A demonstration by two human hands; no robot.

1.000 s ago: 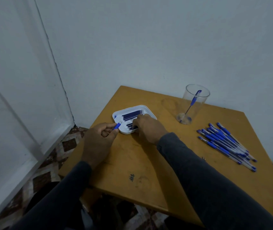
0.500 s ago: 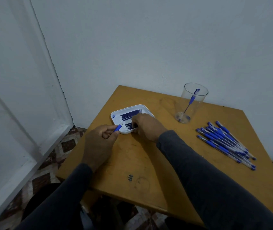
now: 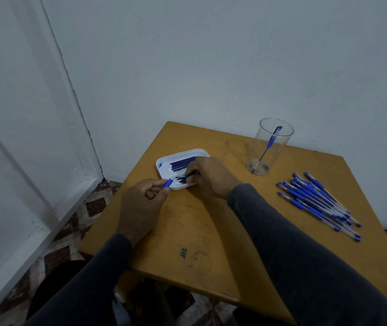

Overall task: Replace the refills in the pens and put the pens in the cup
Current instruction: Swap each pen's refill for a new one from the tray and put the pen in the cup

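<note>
1. My left hand [image 3: 140,203] pinches a pen [image 3: 168,183] at the near rim of the tray [image 3: 162,161].
2. My right hand [image 3: 207,176] fingers close on a refill [image 3: 184,177] inside the tray.
3. Step: fetching a refill; next, thread it into the pen.
4. The cup [image 3: 273,147] stands right of the tray.

Long dark grey sleeves are worn on both arms, reaching to the wrists. The left hand [image 3: 140,203] and right hand [image 3: 211,177] are left bare; dark clothing is seen at the lap.
</note>
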